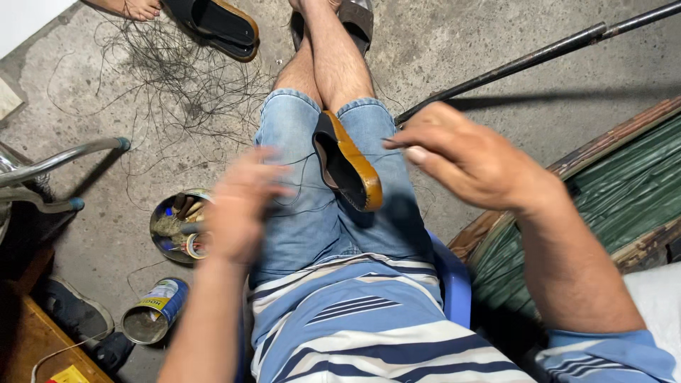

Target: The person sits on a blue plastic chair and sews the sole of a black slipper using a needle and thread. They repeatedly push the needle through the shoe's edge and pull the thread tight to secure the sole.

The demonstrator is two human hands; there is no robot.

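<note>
Seated on a blue plastic chair [454, 280], looking down at our lap. A shoe sole [347, 162], black inside with a tan rim, is wedged upright between our knees in denim shorts [298, 213], toe end toward us. Our right hand [472, 159] is raised just right of the sole, fingers pinched narrow on what looks like a dark thread [308, 157] that runs left across the lap; the pinch itself is too fine to confirm. Our left hand [241, 209] is motion-blurred over the left thigh; we cannot tell whether it is spread or closed, or whether it grips the thread. On the concrete floor [92, 92] lies a tangle of loose threads [177, 71] near a spare sandal [216, 25]. Left of the chair sit a round tin of odds and ends [174, 227] and a tipped can [152, 312]. A dark metal rod [539, 53] crosses upper right. Risks as we judge them: the sole is held only by knee pressure, so a hard pull could twist it loose or drop it; the thread could snag on the shorts or knot up; a swinging left elbow could knock the tin or can beside the chair.
</note>
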